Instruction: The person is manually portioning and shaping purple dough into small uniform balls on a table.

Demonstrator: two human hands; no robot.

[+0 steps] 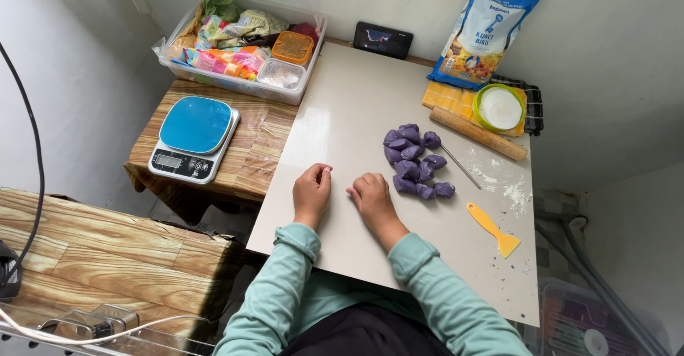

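Beside curled hands (342,194): purple dough (415,161) (scraper (493,228) apart).

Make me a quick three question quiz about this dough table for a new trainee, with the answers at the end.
1. True or false: the left hand and right hand both rest closed on the pale smooth work board.
2. Which thing lies nearest the right hand: A the pile of purple dough pieces, B the yellow plastic scraper, C the long wooden rolling pin?
3. What colour is the top of the digital kitchen scale on the small wood-patterned side table?

Key: 1 true. 2 A. 3 blue.
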